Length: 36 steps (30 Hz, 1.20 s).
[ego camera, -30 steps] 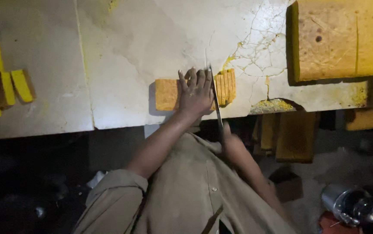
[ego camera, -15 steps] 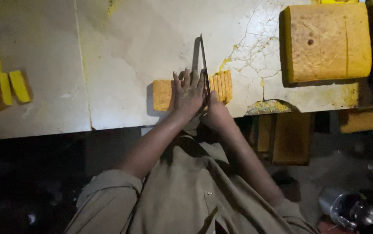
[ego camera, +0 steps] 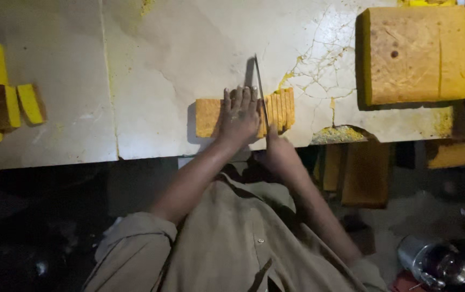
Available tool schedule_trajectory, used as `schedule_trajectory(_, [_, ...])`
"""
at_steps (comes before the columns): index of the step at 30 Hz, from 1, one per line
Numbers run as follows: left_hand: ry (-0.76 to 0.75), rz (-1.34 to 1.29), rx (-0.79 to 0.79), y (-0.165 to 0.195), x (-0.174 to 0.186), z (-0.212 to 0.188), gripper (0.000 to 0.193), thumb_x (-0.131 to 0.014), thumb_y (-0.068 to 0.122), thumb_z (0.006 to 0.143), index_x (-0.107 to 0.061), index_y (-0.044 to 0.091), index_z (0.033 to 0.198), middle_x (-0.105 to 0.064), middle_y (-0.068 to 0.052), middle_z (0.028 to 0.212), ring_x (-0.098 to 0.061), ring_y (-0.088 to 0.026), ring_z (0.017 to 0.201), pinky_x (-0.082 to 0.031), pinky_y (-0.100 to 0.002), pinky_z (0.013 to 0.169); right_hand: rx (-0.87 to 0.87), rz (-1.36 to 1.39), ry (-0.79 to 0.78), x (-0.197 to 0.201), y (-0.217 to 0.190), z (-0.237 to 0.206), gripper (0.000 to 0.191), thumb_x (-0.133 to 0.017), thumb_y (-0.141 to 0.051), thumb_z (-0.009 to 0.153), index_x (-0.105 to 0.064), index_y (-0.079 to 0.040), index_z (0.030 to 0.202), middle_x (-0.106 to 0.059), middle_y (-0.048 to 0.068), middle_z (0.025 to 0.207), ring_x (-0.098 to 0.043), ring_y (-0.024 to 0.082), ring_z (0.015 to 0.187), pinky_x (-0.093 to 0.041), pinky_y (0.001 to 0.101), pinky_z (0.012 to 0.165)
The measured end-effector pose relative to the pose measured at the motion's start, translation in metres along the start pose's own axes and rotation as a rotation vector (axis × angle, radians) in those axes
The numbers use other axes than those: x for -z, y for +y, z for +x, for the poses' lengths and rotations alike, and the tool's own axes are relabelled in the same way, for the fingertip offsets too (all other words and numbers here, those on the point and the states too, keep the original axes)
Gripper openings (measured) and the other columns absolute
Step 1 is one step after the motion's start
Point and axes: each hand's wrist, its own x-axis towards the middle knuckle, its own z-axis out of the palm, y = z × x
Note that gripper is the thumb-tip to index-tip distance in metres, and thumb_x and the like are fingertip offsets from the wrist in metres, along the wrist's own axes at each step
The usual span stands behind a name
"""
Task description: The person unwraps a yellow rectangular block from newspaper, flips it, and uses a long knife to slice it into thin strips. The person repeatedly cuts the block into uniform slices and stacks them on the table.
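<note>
My left hand lies flat on a yellow-brown cake slab near the front edge of the pale worktop, fingers spread. Just to its right, my right hand grips the handle of a long knife, whose blade stands on edge across the slab beside my fingertips. Right of the blade stand several thin cut slices, pressed together upright.
A large square cake block sits at the back right. Cut yellow pieces lie at the far left. The worktop is cracked and chipped near its front edge. Below it are more blocks and a metal pot.
The knife was drawn back near the table's edge a second ago, then pushed forward across the slab. My left hand stayed pressed on the slab.
</note>
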Motion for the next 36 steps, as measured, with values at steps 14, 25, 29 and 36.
schedule_trajectory(14, [-0.011,-0.051,0.075,-0.003,-0.001,-0.006,0.070,-0.053,0.039,0.095,-0.041,0.002,0.154,-0.050,-0.021,0.144,-0.042,-0.043,0.140,-0.015,-0.080,0.115,-0.102,0.040,-0.159,-0.054,0.035,-0.079,0.088,-0.073,-0.015,0.080,-0.020,0.003,0.148,-0.068,0.034,0.102,-0.069,0.050,0.093,-0.058,0.0520,0.074])
schedule_trajectory(25, [-0.087,-0.031,0.046,-0.016,0.014,-0.009,0.068,-0.045,0.039,0.101,-0.036,0.000,0.155,-0.044,-0.024,0.152,-0.034,-0.047,0.146,-0.011,-0.080,0.114,-0.111,0.112,-0.142,0.022,-0.041,-0.033,0.063,-0.062,-0.034,0.092,-0.042,0.007,0.135,-0.072,0.032,0.098,-0.070,0.047,0.094,-0.056,0.0496,0.076])
schedule_trajectory(29, [-0.195,-0.102,0.079,-0.014,0.013,-0.008,0.072,-0.046,0.038,0.097,-0.033,0.001,0.157,-0.044,-0.024,0.151,-0.033,-0.045,0.147,-0.009,-0.081,0.113,-0.508,0.531,-0.214,-0.034,0.012,-0.090,0.075,-0.030,-0.059,0.115,-0.066,0.005,0.131,-0.076,0.030,0.100,-0.071,0.044,0.099,-0.052,0.0463,0.079])
schedule_trajectory(36, [-0.037,0.007,0.034,-0.019,-0.002,-0.014,0.072,-0.047,0.040,0.102,-0.033,-0.001,0.159,-0.042,-0.025,0.159,-0.032,-0.043,0.154,-0.010,-0.071,0.123,0.044,0.039,-0.009,-0.027,-0.003,-0.014,0.076,-0.061,-0.018,0.091,-0.025,0.006,0.153,-0.070,0.032,0.104,-0.070,0.048,0.092,-0.056,0.0526,0.077])
